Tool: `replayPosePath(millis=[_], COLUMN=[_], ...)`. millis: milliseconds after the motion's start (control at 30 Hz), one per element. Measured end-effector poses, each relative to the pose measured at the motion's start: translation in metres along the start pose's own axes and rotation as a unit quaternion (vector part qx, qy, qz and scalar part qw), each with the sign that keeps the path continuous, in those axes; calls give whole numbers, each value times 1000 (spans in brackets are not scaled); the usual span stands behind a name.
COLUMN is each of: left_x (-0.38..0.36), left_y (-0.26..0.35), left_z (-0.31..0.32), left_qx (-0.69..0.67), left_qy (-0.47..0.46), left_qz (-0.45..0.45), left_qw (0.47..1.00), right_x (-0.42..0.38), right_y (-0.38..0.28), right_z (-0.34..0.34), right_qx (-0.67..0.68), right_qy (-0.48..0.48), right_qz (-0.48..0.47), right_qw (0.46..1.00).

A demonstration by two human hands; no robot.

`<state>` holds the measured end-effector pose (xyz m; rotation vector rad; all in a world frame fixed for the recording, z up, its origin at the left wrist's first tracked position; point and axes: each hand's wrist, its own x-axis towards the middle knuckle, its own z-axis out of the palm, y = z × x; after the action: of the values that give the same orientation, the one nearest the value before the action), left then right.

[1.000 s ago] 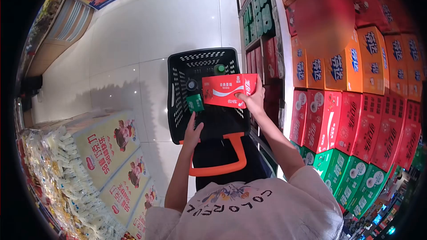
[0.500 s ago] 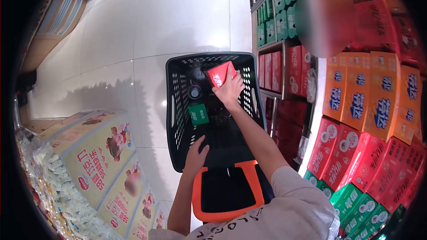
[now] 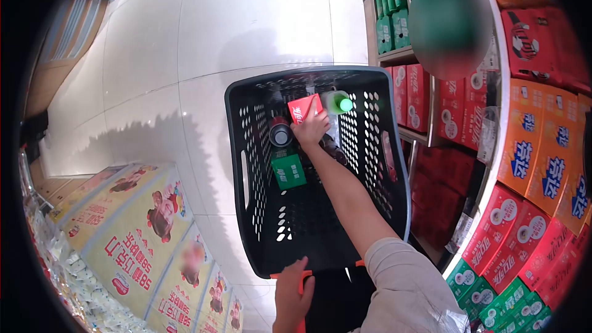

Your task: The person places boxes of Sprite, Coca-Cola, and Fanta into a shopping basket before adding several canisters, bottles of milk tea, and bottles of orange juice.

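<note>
My right hand [image 3: 312, 129] reaches into a black shopping basket [image 3: 246, 259], its fingers closed on a red cola carton [image 3: 298, 108] with white lettering. Just left of that hand stands a dark bottle or can [image 3: 281, 134] with a pale round top. A green carton [image 3: 288, 171] lies nearer to me in the basket, and a bottle with a bright green cap [image 3: 345, 105] stands at the far right corner. Partly hidden under my right forearm is another dark item. At the basket's near edge, my left hand [image 3: 295, 293] has thumb and fingers around the orange handle [image 3: 303, 282].
Shelves with red packs [image 3: 418, 95] and green packs [image 3: 392, 29] stand to the right. Orange cartons [image 3: 527, 142] and red cartons [image 3: 490, 222] are stacked beside them. Yellow printed boxes [image 3: 139, 234] line the left. Pale floor tiles [image 3: 259, 12] stretch ahead.
The red carton has gone lower into the basket with my right hand. My left hand has come down from over the basket to the handle. The green-capped bottle has come into sight.
</note>
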<state>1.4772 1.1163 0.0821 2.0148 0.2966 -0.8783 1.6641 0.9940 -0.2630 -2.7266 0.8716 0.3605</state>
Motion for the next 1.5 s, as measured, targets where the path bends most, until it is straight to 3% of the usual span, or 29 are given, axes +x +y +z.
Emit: replayPosePath(millis=[67, 300, 333, 433, 467, 533, 567, 600, 700, 767, 833, 867, 900, 967, 1000, 1100, 1133, 1233, 1333, 1367, 1500], left_x=[-3, -1, -3, -17, -24, -50, -70, -88, -130, -144, -140, -136, -131, -118, -114, -116, -117, -106, -89, -85, -60], left_y=[-3, 7, 5, -7, -8, -17, -23, -28, -45, -34, -26, -11, -13, -43, -54, 4, 5, 3, 6, 8, 19], left_z=[1, -4, -5, -10, -14, -20, -23, -22, -11, -6, -4, -6, -5, -2, -3, -10, -12, -21, -29, -31, -41], left_qx=[-33, -86, -77, -27, 3, 7, 23, -43, -287, -499, -621, -661, -653, -634, -647, -576, -565, -564, -552, -549, -538], left_qy=[-14, 42, 51, 84, 103, 148, 163, 189, 182, 144, -2, -36, -52, -74, -139, -32, -36, -106, -147, -156, -188], left_qz=[-21, -97, -90, -63, -50, -43, -88, -137, -276, -324, -318, -316, -307, -300, -287, -318, -315, -272, -236, -226, -197], left_qw=[999, 991, 992, 994, 993, 988, 982, 971, 899, 791, 717, 679, 690, 709, 693, 752, 762, 773, 786, 790, 798], right_x=[1, -12, -10, -10, -12, -28, -39, -54, -103, -150, -198, -223, -241, -265, -275, -284, -285, -280, -269, -255, -234], right_y=[0, 10, 13, 9, 11, 28, 43, 54, 90, 116, 155, 165, 179, 207, 216, 233, 226, 223, 213, 242, 212], right_z=[8, 42, 36, 24, 11, -10, -23, -49, -153, -252, -317, -347, -374, -385, -380, -349, -367, -363, -359, -277, -320], right_qx=[-13, -1, 14, 42, 76, 25, -4, -2, -14, 1, -36, -49, -69, 18, 67, 293, 370, 449, 591, 589, 575], right_qy=[-56, -15, -75, -70, -144, -221, -258, -305, -426, -402, -328, -308, -290, -360, -395, -348, -335, -312, -317, -298, -324], right_qz=[23, 57, 55, 33, 41, -89, -149, -192, -234, -246, -260, -212, -162, -58, -12, 63, 91, 109, 147, 81, 111], right_qw=[998, 998, 996, 996, 986, 971, 955, 933, 874, 882, 908, 926, 941, 931, 916, 888, 861, 830, 728, 747, 743])
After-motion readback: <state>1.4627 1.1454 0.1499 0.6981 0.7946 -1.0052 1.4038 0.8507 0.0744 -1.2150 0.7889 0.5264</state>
